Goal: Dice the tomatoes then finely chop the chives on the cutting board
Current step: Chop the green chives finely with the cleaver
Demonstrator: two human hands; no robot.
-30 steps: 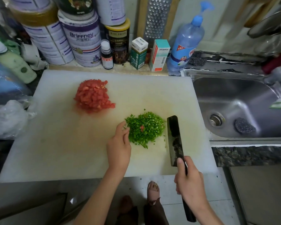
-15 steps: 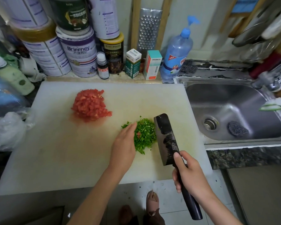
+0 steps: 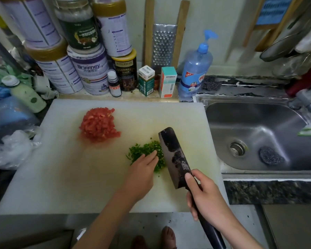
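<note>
Fig.: chive stage, head view. Tomatoes (image 3: 99, 125): diced, in a red mound on the far part of the cutting board (image 3: 61, 177), left of centre, apart from both hands; that step is judged done. Chives (image 3: 145, 150): a low green heap of small bits at approx. the board's middle, just to the near right of the tomatoes, w/ a few stray bits at its near edge. Left hand (image 3: 142, 174): laid over the heap's near-left side, fingers (image 3: 151, 158) straight and close together, holding nothing, tips pointing far-right toward the blade. Right hand (image 3: 206, 196): fingers wrapped round the knife (image 3: 174, 157) handle, thumb up on the heel of the blade. Knife: long axis runs from near-right (handle) to far-left (blunt front end); blade leans so its dark broad face shows, and lies against the heap's right side; whether the edge touches the board cannot be told. Step in hand, as judged: gathering the chives between palm and blade, i.e. late in the fine chop, task nearly complete. Next move calls for: bits bunched into a tight heap, blade brought upright w/ edge down, left fingertips kept clear of the edge, then short cuts across the heap if any long bits show. Sink (image 3: 258, 123) lies right of the board; tins (image 3: 90, 74) stand beyond the board's far side
</note>
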